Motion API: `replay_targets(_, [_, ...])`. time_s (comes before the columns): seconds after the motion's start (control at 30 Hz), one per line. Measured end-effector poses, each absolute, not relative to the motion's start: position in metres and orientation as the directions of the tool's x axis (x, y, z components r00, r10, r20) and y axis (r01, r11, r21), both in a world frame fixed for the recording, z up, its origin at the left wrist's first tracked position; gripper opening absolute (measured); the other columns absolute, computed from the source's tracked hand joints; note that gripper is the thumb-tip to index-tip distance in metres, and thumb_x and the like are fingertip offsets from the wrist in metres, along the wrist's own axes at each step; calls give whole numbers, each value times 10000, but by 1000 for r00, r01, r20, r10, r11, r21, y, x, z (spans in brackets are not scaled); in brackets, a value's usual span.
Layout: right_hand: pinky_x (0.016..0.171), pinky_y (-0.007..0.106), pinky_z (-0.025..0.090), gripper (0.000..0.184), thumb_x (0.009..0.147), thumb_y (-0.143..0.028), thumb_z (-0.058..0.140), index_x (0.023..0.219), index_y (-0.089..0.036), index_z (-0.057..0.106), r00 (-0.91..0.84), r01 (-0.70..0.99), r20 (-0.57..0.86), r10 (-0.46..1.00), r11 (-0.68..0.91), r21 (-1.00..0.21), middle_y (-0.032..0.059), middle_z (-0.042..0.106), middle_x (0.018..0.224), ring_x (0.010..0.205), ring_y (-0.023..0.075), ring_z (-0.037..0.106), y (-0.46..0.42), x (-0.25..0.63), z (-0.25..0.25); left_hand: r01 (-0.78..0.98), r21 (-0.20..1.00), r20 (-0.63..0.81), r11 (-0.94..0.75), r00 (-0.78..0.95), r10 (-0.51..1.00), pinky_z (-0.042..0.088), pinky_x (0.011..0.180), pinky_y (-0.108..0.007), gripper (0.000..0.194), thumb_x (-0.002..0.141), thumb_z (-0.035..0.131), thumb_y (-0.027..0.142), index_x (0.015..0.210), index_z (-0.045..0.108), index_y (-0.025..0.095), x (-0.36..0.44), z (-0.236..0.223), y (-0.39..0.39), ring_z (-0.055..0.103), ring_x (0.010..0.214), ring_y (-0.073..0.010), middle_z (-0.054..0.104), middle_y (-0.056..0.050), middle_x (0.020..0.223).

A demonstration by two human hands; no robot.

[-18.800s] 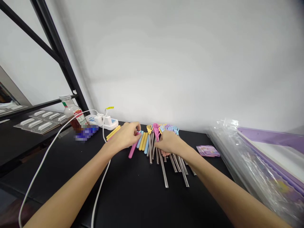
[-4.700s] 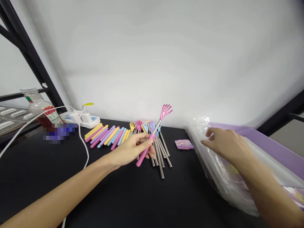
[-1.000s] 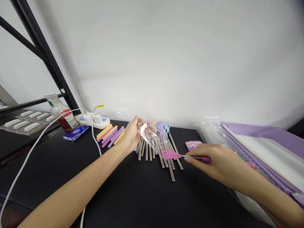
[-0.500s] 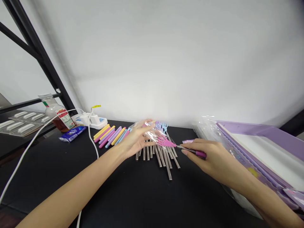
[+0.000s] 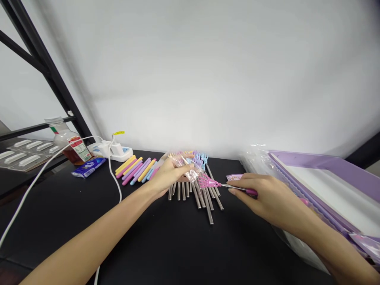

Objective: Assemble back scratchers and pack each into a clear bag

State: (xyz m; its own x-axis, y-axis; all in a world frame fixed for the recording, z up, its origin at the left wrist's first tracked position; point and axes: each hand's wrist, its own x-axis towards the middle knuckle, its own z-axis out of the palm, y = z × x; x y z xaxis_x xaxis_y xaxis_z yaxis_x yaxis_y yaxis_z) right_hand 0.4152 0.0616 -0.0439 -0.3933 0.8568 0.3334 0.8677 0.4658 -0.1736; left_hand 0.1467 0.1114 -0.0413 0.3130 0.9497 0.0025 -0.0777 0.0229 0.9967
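My right hand [image 5: 261, 194] is closed around the handle of a pink back scratcher [image 5: 209, 182], whose hand-shaped head points left. My left hand [image 5: 168, 172] pinches a clear plastic sleeve [image 5: 188, 170], and the sleeve's lower end lies against the scratcher's head; whether the head is inside it I cannot tell. Under and behind the left hand lie several metal-stemmed back scratchers [image 5: 210, 211], their pastel heads toward the wall. Left of that hand, pastel sticks [image 5: 138, 170] in yellow, pink, purple and blue lie in a row, partly covered by its wrist.
A purple tray [image 5: 320, 160] and clear plastic wrap [image 5: 255, 158] are at right. A small pink packet [image 5: 234, 177] lies behind my right hand. At left are a white power strip [image 5: 123, 154] with cables, a blue packet [image 5: 89, 167] and a glass bottle [image 5: 71, 142].
The fingers of my left hand have drawn together on the plastic sleeve, which now hangs straighter toward the pink head. My right hand keeps its hold, nearly still.
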Motion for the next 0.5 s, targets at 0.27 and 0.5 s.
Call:
replay_targets(0.27, [794,451,571,274,956,-375,532,1050,-316,783,-375,861,356,856,464,-210,36,751,1124,975,317,711,59,409,-43,-15,999,35,-32,272,962,617,688,-269,301,882,685,274,1175,697,204,152,-38,102,668,1010,-232,662,-118,1178])
replay_targets(0.5, [812,443,562,269,955,-388,533,1042,-321,779,-348,858,343,873,444,-259,31,746,1133,1002,313,705,60,409,-44,-30,999,24,-18,236,971,634,706,-330,276,908,637,283,1164,680,192,152,-41,105,690,971,-240,674,-125,1160])
